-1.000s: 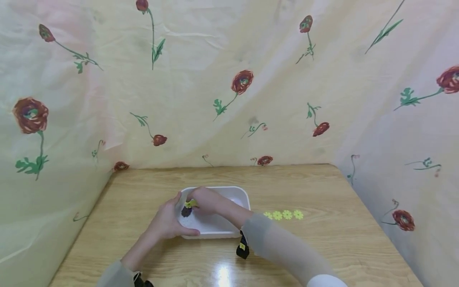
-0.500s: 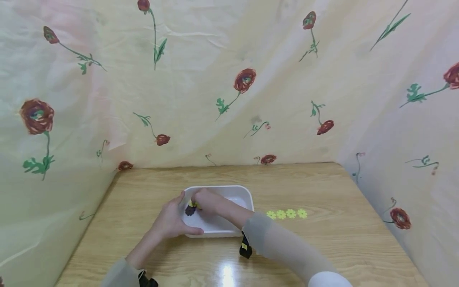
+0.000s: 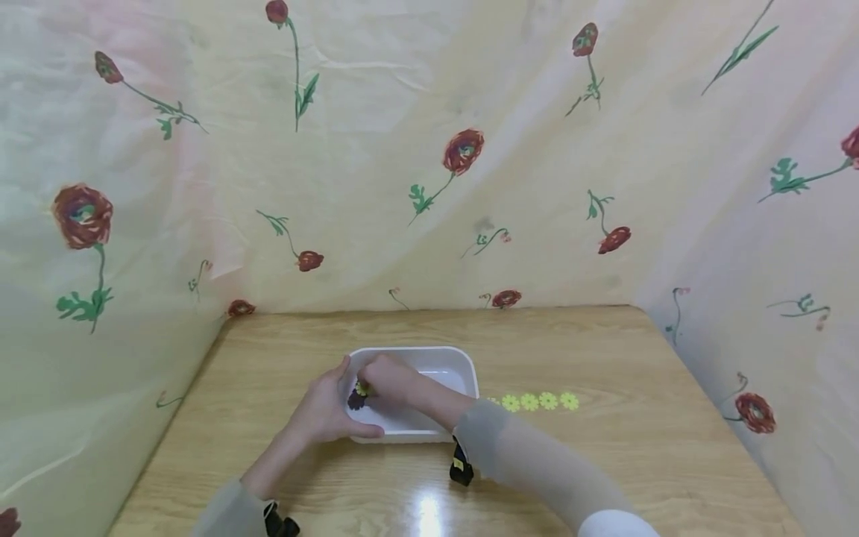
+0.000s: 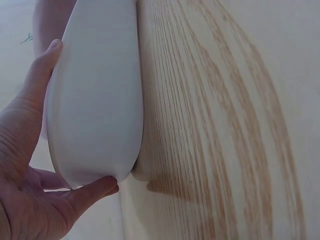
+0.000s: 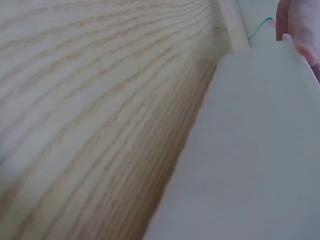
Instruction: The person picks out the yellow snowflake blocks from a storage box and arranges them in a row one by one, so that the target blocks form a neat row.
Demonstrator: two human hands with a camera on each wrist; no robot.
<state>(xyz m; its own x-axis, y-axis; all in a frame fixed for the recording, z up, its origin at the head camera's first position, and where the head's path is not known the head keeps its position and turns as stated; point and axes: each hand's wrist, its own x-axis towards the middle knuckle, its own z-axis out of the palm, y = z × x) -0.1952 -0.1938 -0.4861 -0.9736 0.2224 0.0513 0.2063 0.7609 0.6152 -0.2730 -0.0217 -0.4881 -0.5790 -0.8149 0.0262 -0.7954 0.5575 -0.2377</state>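
A white plastic tray [image 3: 419,435] with raised sides stands on the wooden table. My left hand [image 3: 325,410] grips its left end, thumb along the front side and fingers at the back; the left wrist view shows thumb and fingers spread across the tray's end wall [image 4: 97,95]. My right hand [image 3: 392,378] reaches down inside, fingers curled at a small yellow flower-shaped piece [image 3: 362,388], which they pinch and partly cover. Against it, near the tray's left wall, lies a dark flower-shaped piece [image 3: 356,401]. The tray's outer wall [image 5: 240,150] hides the right fingers in the right wrist view.
Right of the tray, several yellow flower-shaped pieces [image 3: 529,402] lie in a row on the table [image 3: 604,462], the leftmost partly behind the right forearm. A flower-printed cloth [image 3: 376,186] hangs behind and at both sides. Black wrist cameras [image 3: 461,466] hang under the sleeves.
The yellow piece at my right fingertips has shifted slightly and shows less of itself. My left hand keeps its grip on the tray. The whole head view has drifted a little to the right.
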